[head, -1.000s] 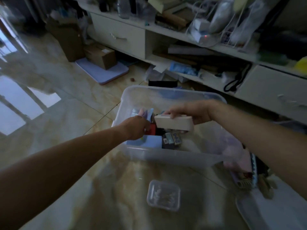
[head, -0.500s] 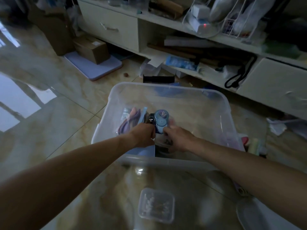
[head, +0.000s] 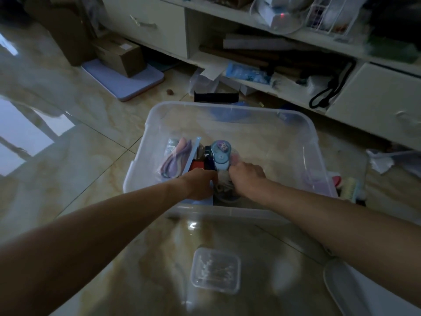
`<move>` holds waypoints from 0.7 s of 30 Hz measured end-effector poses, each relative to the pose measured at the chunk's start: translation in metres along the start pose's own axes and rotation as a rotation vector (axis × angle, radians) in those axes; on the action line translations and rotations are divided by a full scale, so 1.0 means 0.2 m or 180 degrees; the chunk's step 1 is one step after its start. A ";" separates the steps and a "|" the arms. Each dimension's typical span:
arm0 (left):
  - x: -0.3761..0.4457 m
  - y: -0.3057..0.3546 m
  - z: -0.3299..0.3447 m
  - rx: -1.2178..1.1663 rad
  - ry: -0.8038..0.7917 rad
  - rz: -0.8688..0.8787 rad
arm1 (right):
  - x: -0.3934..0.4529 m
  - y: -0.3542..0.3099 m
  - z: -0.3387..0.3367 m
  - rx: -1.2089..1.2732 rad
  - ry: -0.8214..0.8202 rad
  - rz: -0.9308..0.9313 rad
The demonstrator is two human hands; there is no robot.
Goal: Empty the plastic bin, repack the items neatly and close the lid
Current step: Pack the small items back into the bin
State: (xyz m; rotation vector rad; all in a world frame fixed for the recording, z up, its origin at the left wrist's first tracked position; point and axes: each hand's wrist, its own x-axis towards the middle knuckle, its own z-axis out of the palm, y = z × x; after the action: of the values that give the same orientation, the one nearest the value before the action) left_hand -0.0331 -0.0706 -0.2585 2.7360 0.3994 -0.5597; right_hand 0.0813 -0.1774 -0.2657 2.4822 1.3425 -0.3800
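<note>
1. The clear rectangular plastic bin (head: 230, 110) stands on the glossy marble-pattern floor (head: 75, 156) in the middle of the frame, with no lid on it.
2. Its packed items lie in the lower left part of the bin: a clear bag of purple and pink bands (head: 175, 158), a thin light-blue flat piece (head: 193, 153) standing on edge beside it, a red and dark box (head: 200, 164), and a round light-blue case (head: 220, 151).
3. The left hand (head: 200, 185) reaches into the bin at the near wall with fingers curled down among the items; what it grips I cannot tell.
4. The right hand (head: 247, 176) is just beside it, fingers curled on a pale bundle (head: 224, 179) below the round case.
5. A small clear lidded plastic box (head: 215, 270) lies on the floor in the lower middle of the frame, apart from the bin.
6. A white low shelf unit (head: 250, 17) with clutter fills the top of the frame.
</note>
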 end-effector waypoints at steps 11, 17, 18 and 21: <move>-0.25 0.16 -0.11 0.0083 0.1215 0.0387 | -0.43 -0.14 -0.52 -0.0158 -0.0394 -0.0112; -0.60 0.21 0.00 0.0469 0.2172 0.1132 | -0.85 -0.19 -0.61 -0.0416 -0.0792 -0.0786; -0.67 0.22 0.06 0.0534 0.2192 0.1262 | -0.89 -0.20 -0.58 -0.0324 -0.0676 -0.0743; -0.79 0.19 0.26 0.0545 0.2005 0.1610 | -0.97 -0.26 -0.43 -0.0098 -0.0752 -0.0700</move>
State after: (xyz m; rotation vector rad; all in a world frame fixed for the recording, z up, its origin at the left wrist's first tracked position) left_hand -0.1774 -0.1559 -0.2276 2.9591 -0.2245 0.4245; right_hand -0.0581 -0.2673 -0.1228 2.1886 1.5096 -0.6731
